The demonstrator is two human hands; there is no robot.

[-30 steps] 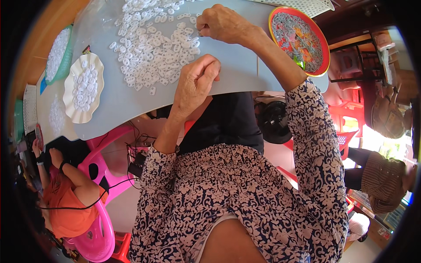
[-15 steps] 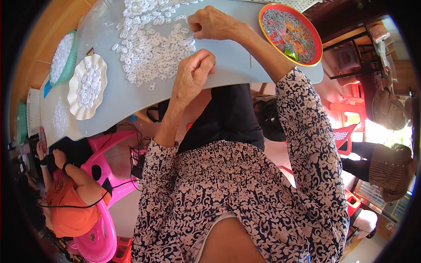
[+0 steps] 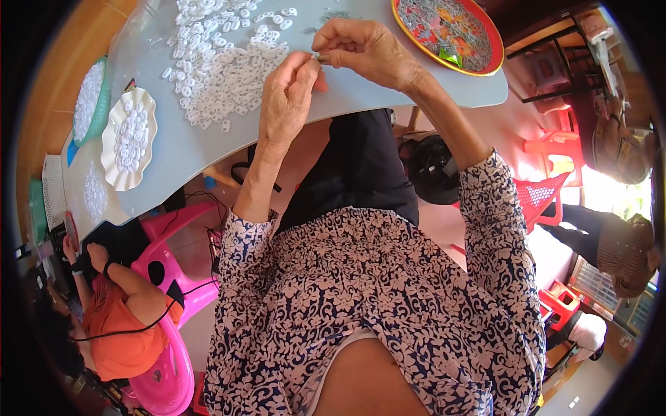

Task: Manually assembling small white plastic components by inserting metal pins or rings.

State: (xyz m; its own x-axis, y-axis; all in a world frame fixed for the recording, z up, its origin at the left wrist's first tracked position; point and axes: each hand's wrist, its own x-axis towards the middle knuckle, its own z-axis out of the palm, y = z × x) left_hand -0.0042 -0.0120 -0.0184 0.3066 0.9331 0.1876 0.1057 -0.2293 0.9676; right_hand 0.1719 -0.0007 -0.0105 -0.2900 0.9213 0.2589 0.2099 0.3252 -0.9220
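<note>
My left hand (image 3: 288, 96) is closed, its fingers curled over the table's near edge, and its fingertips meet those of my right hand (image 3: 371, 54). The right thumb and forefinger pinch around a tiny dark piece at the meeting point; its kind is too small to make out. What the left fingers hold is hidden. Left of my hands spreads a heap of small white plastic pieces (image 3: 222, 87), oval with holes. Beyond the right hand lie small grey metal-looking bits (image 3: 338, 14). To the right stands a red round tray (image 3: 495, 35) with a gold rim, full of similar grey bits.
A wavy cream dish (image 3: 123, 179) holds more white pieces, with a green basket (image 3: 104, 93) of white pieces beside it. At the lower left, a person in orange (image 3: 128, 329) sits on a pink chair (image 3: 166, 371). Red stools (image 3: 560, 299) and other people are at right.
My right hand has come back from the heap's edge toward my left hand, and their fingertips now meet. The view has shifted slightly, showing grey bits at the top.
</note>
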